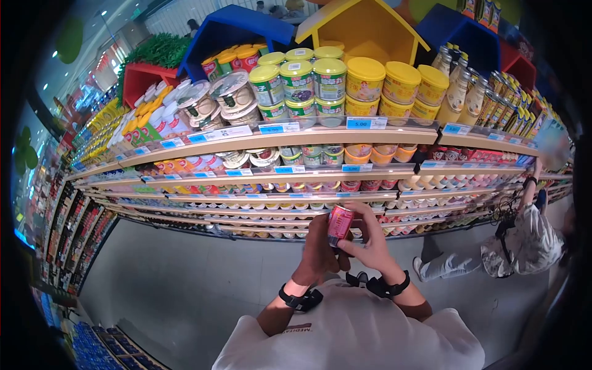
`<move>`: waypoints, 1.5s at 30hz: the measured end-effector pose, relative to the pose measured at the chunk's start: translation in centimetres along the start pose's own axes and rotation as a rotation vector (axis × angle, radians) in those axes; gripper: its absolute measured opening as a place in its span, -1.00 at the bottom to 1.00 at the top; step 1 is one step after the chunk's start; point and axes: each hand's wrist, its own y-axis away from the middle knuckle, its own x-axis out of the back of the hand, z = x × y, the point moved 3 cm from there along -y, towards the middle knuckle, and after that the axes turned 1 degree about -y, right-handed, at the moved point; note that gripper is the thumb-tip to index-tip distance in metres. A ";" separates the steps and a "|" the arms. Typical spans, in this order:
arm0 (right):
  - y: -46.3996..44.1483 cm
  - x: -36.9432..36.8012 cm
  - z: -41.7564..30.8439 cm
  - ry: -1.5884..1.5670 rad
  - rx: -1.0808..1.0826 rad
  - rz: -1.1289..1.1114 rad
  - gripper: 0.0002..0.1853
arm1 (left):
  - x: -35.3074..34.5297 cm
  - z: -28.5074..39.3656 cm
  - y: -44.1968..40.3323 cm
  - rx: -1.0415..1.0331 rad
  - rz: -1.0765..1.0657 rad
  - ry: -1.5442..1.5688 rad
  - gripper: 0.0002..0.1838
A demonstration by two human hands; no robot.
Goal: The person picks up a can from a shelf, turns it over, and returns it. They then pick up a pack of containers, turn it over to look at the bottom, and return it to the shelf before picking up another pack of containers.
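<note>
Red can (340, 226) is at twelve o'clock from the white shirt (351, 324), right hand (369, 242) curled around it, left hand (317, 251) against its nine-o'clock side, how closed I can't tell. A loosening right thumb might drop it. Left fingertips are hidden; its small print is blurred.

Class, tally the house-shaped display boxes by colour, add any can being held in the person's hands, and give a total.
Blue house-shaped display boxes: 2
Yellow house-shaped display box: 1
Red house-shaped display boxes: 2
Small pinkish-red cylindrical can, held: 1
Total: 6
</note>
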 end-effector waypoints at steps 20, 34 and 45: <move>1.5 1.9 2.5 -0.128 -0.060 0.115 -0.34 | -2.9 -5.3 1.7 0.803 -0.163 1.186 -0.62; 0.7 17.3 4.3 -0.242 -0.004 0.718 -0.60 | 0.5 -7.4 2.6 1.033 -0.167 1.509 -0.76; -5.5 24.0 5.7 0.309 0.398 0.860 -0.20 | 0.7 -6.3 2.4 1.247 -0.798 2.270 -0.69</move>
